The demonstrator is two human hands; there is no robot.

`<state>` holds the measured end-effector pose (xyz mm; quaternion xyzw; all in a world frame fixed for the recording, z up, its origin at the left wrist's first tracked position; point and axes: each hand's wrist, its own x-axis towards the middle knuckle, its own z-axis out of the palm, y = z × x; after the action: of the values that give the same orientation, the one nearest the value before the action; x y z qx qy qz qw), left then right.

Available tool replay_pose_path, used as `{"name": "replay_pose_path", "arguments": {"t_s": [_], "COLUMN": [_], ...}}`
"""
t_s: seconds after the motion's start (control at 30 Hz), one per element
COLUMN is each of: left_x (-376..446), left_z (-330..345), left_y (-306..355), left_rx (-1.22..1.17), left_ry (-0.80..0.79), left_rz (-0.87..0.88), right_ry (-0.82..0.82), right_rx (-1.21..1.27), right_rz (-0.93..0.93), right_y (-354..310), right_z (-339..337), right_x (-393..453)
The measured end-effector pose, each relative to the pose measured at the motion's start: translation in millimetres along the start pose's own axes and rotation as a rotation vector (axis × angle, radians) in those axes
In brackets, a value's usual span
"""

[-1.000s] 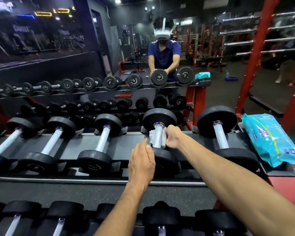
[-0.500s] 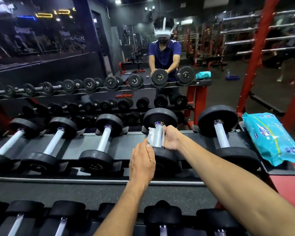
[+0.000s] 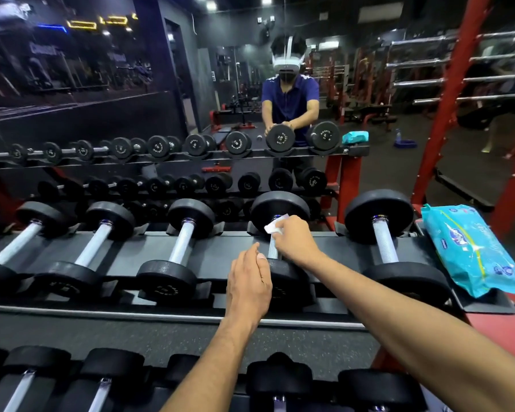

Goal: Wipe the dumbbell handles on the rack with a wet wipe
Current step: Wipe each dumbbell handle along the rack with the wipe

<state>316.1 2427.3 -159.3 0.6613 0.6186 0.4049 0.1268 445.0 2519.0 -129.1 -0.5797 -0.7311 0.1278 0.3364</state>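
Dumbbell handle [image 3: 273, 248] runs away from us, our right hand [image 3: 295, 240] pinching the wet wipe [image 3: 275, 226] at its far end, left hand [image 3: 250, 285] relaxed, nearer

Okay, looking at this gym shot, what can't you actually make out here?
Head view only:
- Middle of the dumbbell handle: covered by the right hand and wet wipe.
- Left hand fingers: curled behind its back; contact with the near weight unclear.
- Wipes pack lettering: too blurred.
- Lower-rack dumbbells: cut by the bottom edge.
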Motion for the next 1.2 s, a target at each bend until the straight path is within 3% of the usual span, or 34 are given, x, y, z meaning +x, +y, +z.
{"name": "replay_pose_path", "arguments": {"t_s": [0.2, 0.3, 0.47, 0.63, 0.7, 0.83, 1.07, 1.13, 1.2], "left_x": [0, 0, 1, 0, 1, -1, 0, 0, 1], "left_z": [0, 0, 1, 3, 2, -1, 2, 2, 1], "left_y": [-2, 0, 0, 1, 1, 1, 0, 0, 1], "left_rx": [-0.015, 0.003, 0.008, 0.017, 0.016, 0.02, -0.004, 0.011, 0.019], "left_ry": [0.018, 0.011, 0.018, 0.016, 0.016, 0.007, 0.018, 0.01, 0.0], "left_rz": [0.014, 0.018, 0.006, 0.025, 0.024, 0.014, 0.017, 0.016, 0.004], "right_ry": [-0.277, -0.423, -0.551, -0.892, -0.9, -0.716, -0.972, -0.927, -0.777], "right_rx": [-0.261, -0.461, -0.637, -0.583, -0.617, -0.809, -0.644, -0.627, -0.682], "right_rz": [-0.473, -0.586, -0.626, -0.385, -0.361, -0.384, -0.336, -0.325, -0.375], "right_y": [35, 31, 4, -19, -26, -31, -43, -40, -34], "right_z": [5, -13, -14, -8, -11, -16, -16, -23, -27], "right_x": [16, 32, 39, 41, 45, 52, 41, 49, 57]}}
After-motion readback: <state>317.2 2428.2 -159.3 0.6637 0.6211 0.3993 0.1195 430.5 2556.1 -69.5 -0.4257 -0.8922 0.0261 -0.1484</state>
